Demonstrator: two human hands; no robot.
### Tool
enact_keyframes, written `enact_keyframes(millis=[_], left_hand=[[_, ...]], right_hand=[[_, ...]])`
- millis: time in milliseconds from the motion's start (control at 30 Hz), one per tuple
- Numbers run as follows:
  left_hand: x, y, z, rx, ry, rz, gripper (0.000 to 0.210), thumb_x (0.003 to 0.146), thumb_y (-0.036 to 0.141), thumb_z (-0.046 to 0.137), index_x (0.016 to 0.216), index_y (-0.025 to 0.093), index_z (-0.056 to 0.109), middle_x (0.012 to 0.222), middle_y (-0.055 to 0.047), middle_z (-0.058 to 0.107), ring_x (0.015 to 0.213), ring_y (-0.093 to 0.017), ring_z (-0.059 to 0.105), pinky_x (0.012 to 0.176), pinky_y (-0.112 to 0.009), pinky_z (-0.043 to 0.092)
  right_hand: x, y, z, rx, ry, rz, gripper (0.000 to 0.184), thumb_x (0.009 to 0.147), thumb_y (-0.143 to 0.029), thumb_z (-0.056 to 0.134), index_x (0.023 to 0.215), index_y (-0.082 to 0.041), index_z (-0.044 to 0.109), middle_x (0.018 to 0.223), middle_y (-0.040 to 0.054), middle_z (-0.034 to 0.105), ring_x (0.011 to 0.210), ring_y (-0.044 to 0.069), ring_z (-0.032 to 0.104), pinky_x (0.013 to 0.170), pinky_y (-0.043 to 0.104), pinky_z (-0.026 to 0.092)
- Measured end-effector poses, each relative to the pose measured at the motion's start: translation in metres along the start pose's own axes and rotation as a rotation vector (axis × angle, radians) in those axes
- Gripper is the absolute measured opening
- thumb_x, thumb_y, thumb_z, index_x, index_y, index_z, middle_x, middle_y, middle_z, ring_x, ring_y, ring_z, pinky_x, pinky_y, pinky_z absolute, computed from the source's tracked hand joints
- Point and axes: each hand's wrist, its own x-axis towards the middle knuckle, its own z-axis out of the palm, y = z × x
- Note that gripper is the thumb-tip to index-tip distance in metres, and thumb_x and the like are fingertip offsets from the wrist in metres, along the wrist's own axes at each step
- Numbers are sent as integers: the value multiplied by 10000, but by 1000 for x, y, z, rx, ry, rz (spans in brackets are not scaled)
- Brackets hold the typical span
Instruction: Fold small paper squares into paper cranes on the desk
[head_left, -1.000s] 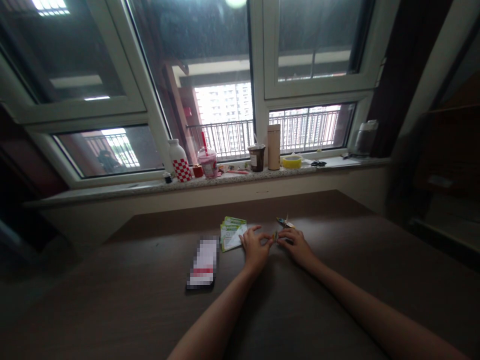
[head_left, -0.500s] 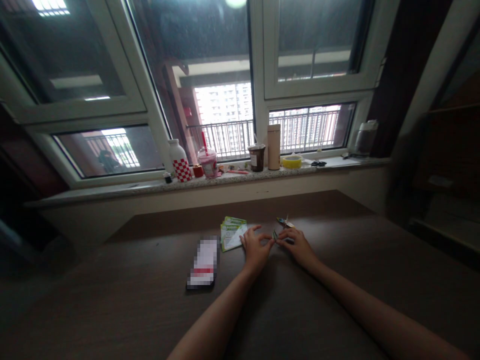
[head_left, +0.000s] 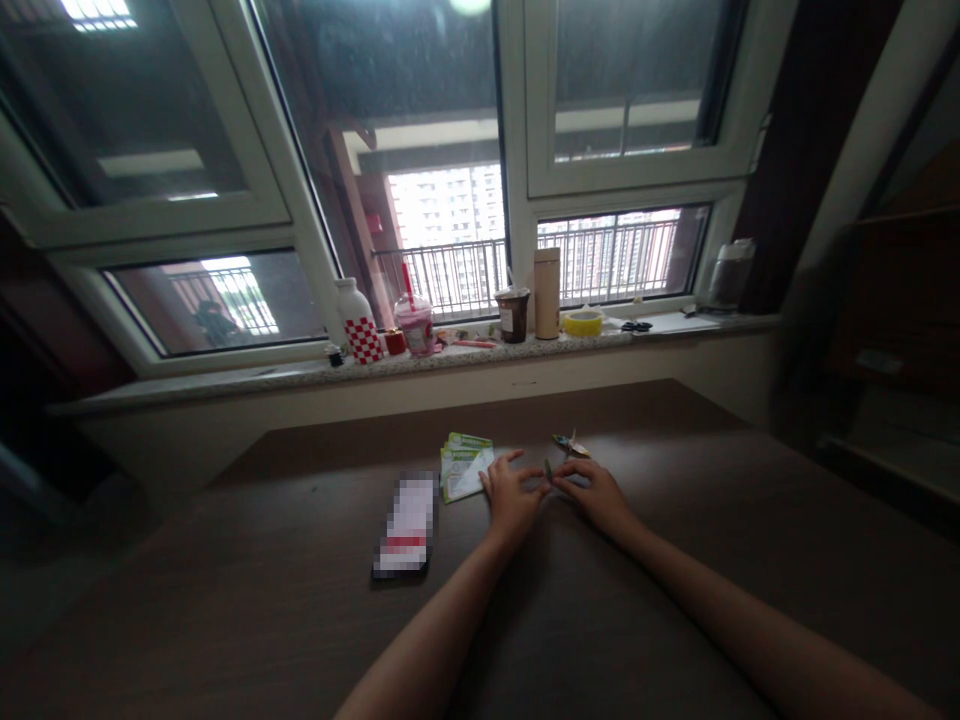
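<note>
A small, thin greenish piece (head_left: 548, 470) stands between my two hands, too small to identify. My left hand (head_left: 514, 492) pinches it from the left with thumb and forefinger, while its other fingers lie by several green-and-white printed sheets (head_left: 463, 478). From the right, the fingertips of my right hand (head_left: 596, 492) close on the same piece. Just beyond my right fingers lies a small multicoloured object (head_left: 572, 446) with a part sticking up; its kind is unclear. Left of the sheets, a phone (head_left: 406, 528) lies face up, its screen blurred out.
The brown table (head_left: 247, 570) reaches toward a windowsill (head_left: 442, 362). On the sill stand a checkered bottle (head_left: 360, 325), a pink drink cup (head_left: 416, 328), a dark drink cup (head_left: 513, 318), a tan flask (head_left: 547, 295), yellow tape (head_left: 583, 324) and a clear jug (head_left: 731, 275).
The small greenish piece has turned slightly between my fingertips and now shows a narrower side. Both hands stay nearly in place; the sheets and phone lie as before.
</note>
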Motion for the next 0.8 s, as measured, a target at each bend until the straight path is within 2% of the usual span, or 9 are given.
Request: enact_keyframes(millis=[200, 533, 700, 800], left_hand=[[-1, 1, -1, -2, -8, -7, 153, 703, 286, 823, 850, 293, 779, 1334, -39, 570, 1323, -301, 435, 1188, -606, 122], [-1, 1, -1, -21, -1, -15, 103, 758, 239, 771, 850, 286, 776, 1316, -38, 588, 1310, -277, 448, 1187, -569, 169], [-1, 3, -1, -24, -8, -20, 98, 768, 236, 758, 850, 287, 774, 1311, -38, 592, 1309, -281, 455, 1186, -600, 141], [-2, 3, -1, -19, 0, -18, 83, 762, 268, 769, 844, 276, 766, 1308, -41, 592, 1312, -279, 453, 1191, -601, 120]], right_hand=[[0, 0, -1, -4, -8, -11, 184, 745, -397, 691, 773, -231, 764, 886, 73, 755, 959, 273, 651, 929, 418, 470], [0, 1, 0, -13, -9, -18, 224, 780, -430, 667, 811, -228, 758, 886, 70, 755, 944, 266, 654, 902, 405, 479], [0, 2, 1, 35, 11, 3, 246, 765, -434, 688, 821, -203, 748, 850, 78, 745, 873, 257, 668, 863, 407, 495], [0, 1, 1, 22, 17, -19, 224, 761, -434, 700, 798, -218, 748, 857, 76, 748, 906, 261, 663, 896, 415, 487]])
